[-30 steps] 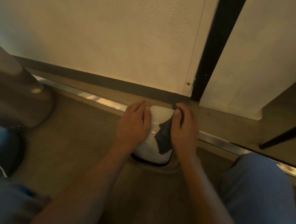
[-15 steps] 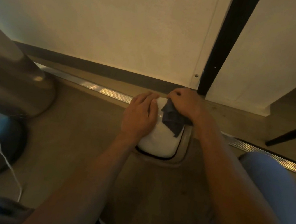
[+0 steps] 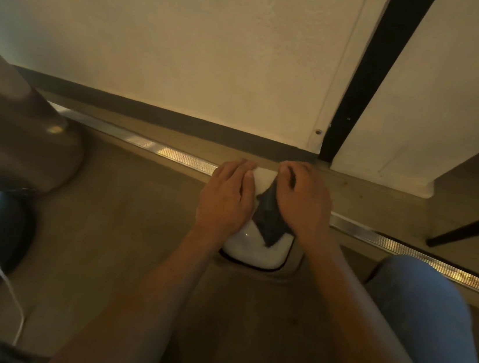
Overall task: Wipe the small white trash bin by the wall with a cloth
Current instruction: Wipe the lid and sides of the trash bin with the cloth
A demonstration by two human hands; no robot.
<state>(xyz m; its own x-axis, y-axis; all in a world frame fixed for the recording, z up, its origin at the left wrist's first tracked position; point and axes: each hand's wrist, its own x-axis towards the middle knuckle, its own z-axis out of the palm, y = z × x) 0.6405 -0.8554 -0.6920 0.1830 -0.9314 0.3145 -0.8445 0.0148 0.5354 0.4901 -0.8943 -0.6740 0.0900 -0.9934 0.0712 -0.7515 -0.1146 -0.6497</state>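
My left hand [image 3: 225,199] is flat on the small white trash bin [image 3: 256,249] with fingers together, steadying it down on the floor right by the wall [image 3: 188,52]. My right hand [image 3: 304,200] presses the dark cloth [image 3: 270,219] onto the lid, fingers curled over it. The bin's light, so if I push too hard it could skid into the metal floor track [image 3: 151,147]. Half a second ago my right hand was further back on the lid — now it's pulled toward me.
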